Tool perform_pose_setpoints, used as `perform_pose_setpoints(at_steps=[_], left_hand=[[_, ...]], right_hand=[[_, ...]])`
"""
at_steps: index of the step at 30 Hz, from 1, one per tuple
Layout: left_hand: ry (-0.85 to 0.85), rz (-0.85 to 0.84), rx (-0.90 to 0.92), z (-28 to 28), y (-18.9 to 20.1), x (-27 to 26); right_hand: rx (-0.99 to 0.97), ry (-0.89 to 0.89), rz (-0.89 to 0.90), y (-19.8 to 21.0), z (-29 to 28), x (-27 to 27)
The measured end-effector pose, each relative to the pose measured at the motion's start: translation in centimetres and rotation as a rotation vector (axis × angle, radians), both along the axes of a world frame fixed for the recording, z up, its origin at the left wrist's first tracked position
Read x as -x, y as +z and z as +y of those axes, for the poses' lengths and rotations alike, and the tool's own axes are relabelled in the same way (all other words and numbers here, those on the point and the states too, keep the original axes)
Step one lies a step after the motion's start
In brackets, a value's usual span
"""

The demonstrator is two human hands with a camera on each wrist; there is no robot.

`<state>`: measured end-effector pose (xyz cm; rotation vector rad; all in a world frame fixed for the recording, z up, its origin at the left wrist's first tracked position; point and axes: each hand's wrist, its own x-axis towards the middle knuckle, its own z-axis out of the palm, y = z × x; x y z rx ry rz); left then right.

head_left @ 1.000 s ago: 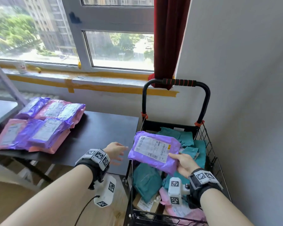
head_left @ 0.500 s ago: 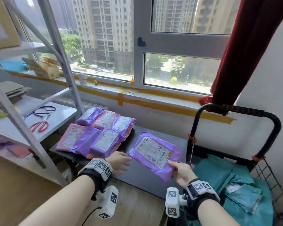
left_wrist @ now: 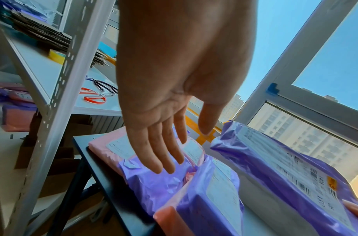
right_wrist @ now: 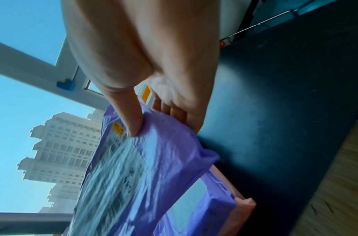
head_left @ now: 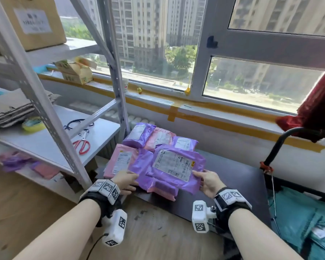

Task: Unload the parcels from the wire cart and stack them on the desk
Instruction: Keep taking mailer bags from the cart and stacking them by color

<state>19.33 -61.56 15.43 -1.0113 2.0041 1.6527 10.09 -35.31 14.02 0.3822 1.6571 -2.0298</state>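
Observation:
My right hand [head_left: 204, 180] [right_wrist: 153, 121] pinches the right edge of a purple parcel [head_left: 174, 166] [right_wrist: 133, 175] [left_wrist: 285, 172] with a white label, thumb on top. The parcel hovers just over the pile of pink and purple parcels [head_left: 139, 147] [left_wrist: 153, 175] on the dark desk [head_left: 233, 177] [right_wrist: 274, 111]. My left hand [head_left: 126, 180] [left_wrist: 165, 143] is open, its straight fingers over the purple parcel at the pile's front left. The wire cart [head_left: 281, 143] stands at the right, with teal parcels [head_left: 304, 218] inside.
A grey metal shelf rack [head_left: 45, 113] stands left of the desk, holding red scissors [head_left: 82, 146], tape, flattened cardboard and a cardboard box [head_left: 32, 17]. The window sill [head_left: 176, 104] runs behind the desk. A red curtain [head_left: 317, 104] hangs above the cart's handle.
My right hand has carried the purple parcel leftward from the cart over the desk to above the pile. My left hand has reached the pile's front left. The view swung left.

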Motion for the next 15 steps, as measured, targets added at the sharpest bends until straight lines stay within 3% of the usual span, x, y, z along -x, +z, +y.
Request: perform_pose_setpoints(at_steps=[6, 15], left_hand=[[0.068, 0.103, -0.04, -5.0, 0.3, 5.8], [-0.085, 0.15, 0.085, -10.2, 1.4, 17.4]], right_hand=[[-0.11, 0.125, 0.076, 1.0, -5.2, 7.1], [-0.17, 0.427, 0.059, 0.4, -12.2, 18.0]])
